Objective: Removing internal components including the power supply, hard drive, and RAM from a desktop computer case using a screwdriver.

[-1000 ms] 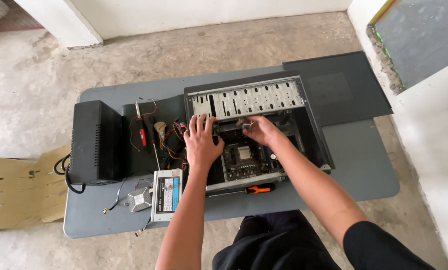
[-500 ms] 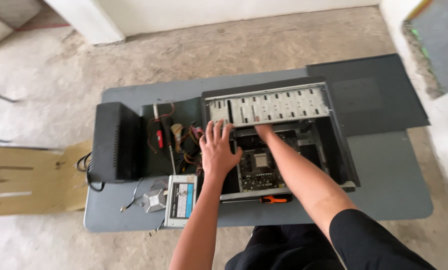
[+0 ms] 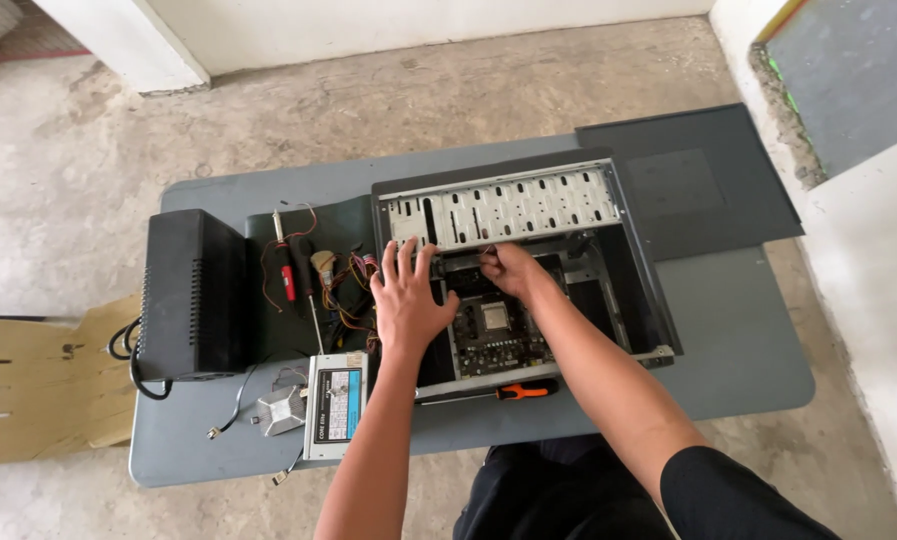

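An open black computer case (image 3: 628,262) lies flat on a grey table (image 3: 738,350), its green motherboard (image 3: 496,330) exposed. My left hand (image 3: 406,292) rests with fingers spread on the case's left edge, beside a bundle of coloured cables (image 3: 348,280). My right hand (image 3: 508,268) reaches inside the case near the top of the motherboard, fingers curled around something small that I cannot make out.
An orange-handled screwdriver (image 3: 513,391) lies at the case's front edge. A silver power supply (image 3: 334,404) and a heatsink (image 3: 280,410) sit at front left. A black box (image 3: 190,294) stands at the left. The case's side panel (image 3: 688,180) lies at back right. A red-handled tool (image 3: 288,280) lies beside the cables.
The view has shifted, so everything sits further right in frame. My left hand stays on the case's left edge. My right hand has reached slightly left inside the case.
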